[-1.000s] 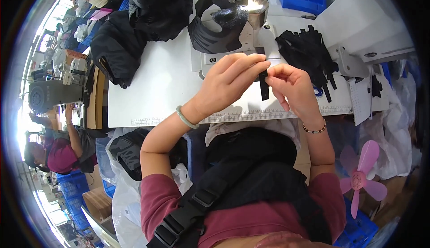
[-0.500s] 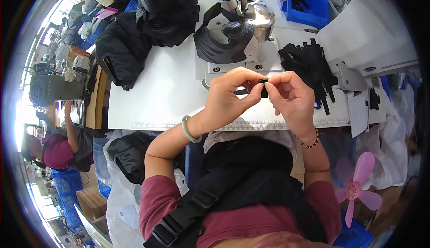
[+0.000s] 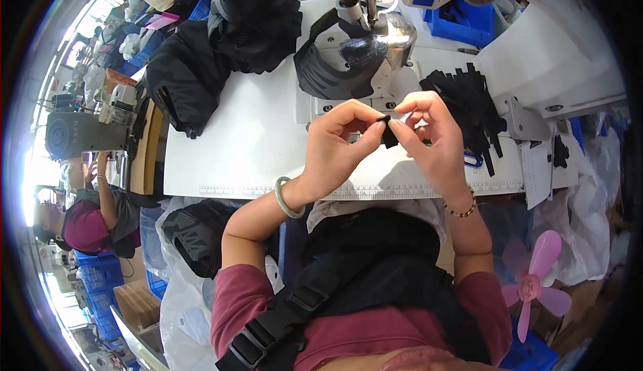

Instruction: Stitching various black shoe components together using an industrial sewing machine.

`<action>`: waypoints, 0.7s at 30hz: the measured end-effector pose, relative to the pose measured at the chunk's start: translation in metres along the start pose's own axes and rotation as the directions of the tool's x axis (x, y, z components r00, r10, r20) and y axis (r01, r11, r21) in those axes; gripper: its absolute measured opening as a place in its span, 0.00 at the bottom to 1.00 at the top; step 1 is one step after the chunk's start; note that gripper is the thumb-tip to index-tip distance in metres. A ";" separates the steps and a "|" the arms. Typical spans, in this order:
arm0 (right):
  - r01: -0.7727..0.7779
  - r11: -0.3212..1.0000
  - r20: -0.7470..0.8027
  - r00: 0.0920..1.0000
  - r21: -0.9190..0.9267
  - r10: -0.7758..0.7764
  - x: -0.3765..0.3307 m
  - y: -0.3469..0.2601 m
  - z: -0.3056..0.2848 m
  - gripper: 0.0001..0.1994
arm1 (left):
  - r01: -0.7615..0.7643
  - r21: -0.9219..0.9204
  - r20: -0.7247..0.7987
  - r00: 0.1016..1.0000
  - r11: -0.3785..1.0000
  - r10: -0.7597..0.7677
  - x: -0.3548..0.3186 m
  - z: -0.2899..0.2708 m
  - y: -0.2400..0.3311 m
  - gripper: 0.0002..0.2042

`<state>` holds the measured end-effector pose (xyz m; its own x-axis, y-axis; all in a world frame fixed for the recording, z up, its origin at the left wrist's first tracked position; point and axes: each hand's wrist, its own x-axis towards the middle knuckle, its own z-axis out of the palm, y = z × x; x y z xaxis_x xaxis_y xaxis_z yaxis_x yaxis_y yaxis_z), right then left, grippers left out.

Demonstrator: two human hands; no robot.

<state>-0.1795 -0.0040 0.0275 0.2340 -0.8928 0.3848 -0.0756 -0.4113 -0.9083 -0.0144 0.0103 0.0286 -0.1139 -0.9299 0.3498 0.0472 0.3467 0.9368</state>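
Black strap piece (image 3: 389,133), a short strip of dark webbing or fabric, is held up between both hands just above the white worktable (image 3: 234,143), in front of the sewing machine (image 3: 375,9). The left hand (image 3: 338,144) pinches its upper end between thumb and forefinger, fingers curled narrow around it; the right hand (image 3: 432,140) closes on the same end from the other side, its fingertips touching the strip where it looks folded or doubled over. The lower end hangs free below the fingers. It looks light and limp, soft enough to bend under its own weight, so I judge it best held close to the fold, near the end being worked, with a tight pinch rather than a whole-hand grasp; it seems in no way fragile, though a thin strip like this could slip or twist if held loosely. Just to the right of the hands lies a heap of similar black strips (image 3: 472,100) on the table. A dark curved cap part (image 3: 335,69) sits under the machine's needle area, and piles of black fabric (image 3: 221,43) lie further left. A pale green bangle (image 3: 284,199) circles the left wrist, a beaded bracelet (image 3: 461,209) the right.
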 end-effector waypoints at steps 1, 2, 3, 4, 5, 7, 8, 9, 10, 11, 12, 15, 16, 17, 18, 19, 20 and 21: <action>0.006 1.000 0.003 1.000 -0.001 -0.006 -0.002 0.000 0.004 0.08 | 0.148 -0.119 -0.035 0.988 0.982 -0.153 -0.001 0.001 0.003 0.02; -0.072 0.985 0.017 0.997 0.155 0.070 -0.009 -0.002 0.009 0.10 | 0.164 -0.172 -0.036 0.984 0.971 -0.172 -0.002 0.000 -0.001 0.03; -0.152 0.940 0.045 0.988 0.306 0.146 -0.014 -0.004 0.012 0.12 | 0.160 -0.172 -0.041 0.985 0.972 -0.169 -0.001 -0.001 0.000 0.03; -0.199 0.917 0.076 0.980 0.347 0.184 -0.015 -0.003 0.014 0.15 | 0.198 -0.203 -0.033 0.977 0.959 -0.209 0.000 -0.002 0.001 0.04; -0.202 0.917 0.081 0.979 0.345 0.185 -0.012 -0.001 0.013 0.15 | 0.237 -0.235 -0.023 0.968 0.943 -0.249 0.001 -0.003 0.002 0.04; -0.049 0.944 0.039 0.998 0.328 0.039 -0.006 -0.002 0.003 0.14 | 0.285 -0.195 0.042 0.958 0.939 -0.282 0.004 -0.006 0.013 0.05; -0.051 0.955 0.091 0.996 0.292 0.026 -0.003 -0.006 -0.005 0.14 | 0.330 -0.150 0.103 0.943 0.932 -0.318 0.005 -0.008 0.018 0.05; -0.058 0.955 0.092 0.995 0.289 0.032 0.002 -0.006 -0.009 0.14 | 0.335 -0.154 0.103 0.941 0.929 -0.322 0.007 -0.011 0.019 0.05; 0.063 0.994 0.130 0.989 0.092 -0.075 0.008 -0.007 -0.011 0.14 | 0.360 -0.161 0.121 0.931 0.919 -0.344 0.010 -0.014 0.020 0.05; 0.193 0.976 0.190 0.967 -0.104 -0.171 0.011 -0.010 -0.014 0.15 | 0.384 -0.167 0.139 0.921 0.908 -0.363 0.012 -0.015 0.019 0.05; 0.205 0.969 0.221 0.960 -0.134 -0.173 0.011 -0.013 -0.016 0.15 | 0.365 -0.165 0.121 0.930 0.916 -0.348 0.011 -0.015 0.018 0.03; 0.336 0.885 0.280 0.927 -0.321 -0.250 0.015 -0.009 -0.022 0.15 | 0.390 -0.216 0.173 0.917 0.895 -0.358 0.015 -0.019 0.016 0.03; 0.337 0.884 0.279 0.927 -0.325 -0.251 0.015 -0.010 -0.023 0.15 | 0.388 -0.218 0.176 0.918 0.896 -0.355 0.018 -0.020 0.017 0.03; 0.362 0.869 0.292 0.918 -0.338 -0.268 0.016 -0.012 -0.024 0.14 | 0.436 -0.181 0.233 0.890 0.882 -0.392 0.021 -0.023 0.021 0.03; 0.390 0.852 0.307 0.907 -0.350 -0.289 0.017 -0.013 -0.025 0.14 | 0.477 -0.139 0.285 0.858 0.868 -0.427 0.024 -0.023 0.024 0.03; 0.397 0.848 0.307 0.904 -0.351 -0.297 0.018 -0.014 -0.025 0.14 | 0.470 -0.137 0.284 0.862 0.872 -0.420 0.026 -0.023 0.028 0.03; 0.384 0.862 0.277 0.913 -0.331 -0.301 0.018 -0.017 -0.024 0.14 | 0.454 -0.109 0.277 0.869 0.885 -0.411 0.027 -0.023 0.033 0.03; 0.376 0.875 0.247 0.918 -0.305 -0.309 0.018 -0.019 -0.020 0.13 | 0.435 -0.076 0.265 0.876 0.897 -0.403 0.029 -0.025 0.038 0.03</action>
<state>-0.1934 -0.0163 0.0554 0.4780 -0.6475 0.5935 -0.2741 -0.7519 -0.5996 0.0091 -0.0069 0.0746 -0.3814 -0.9218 -0.0694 0.0683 -0.1030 0.9923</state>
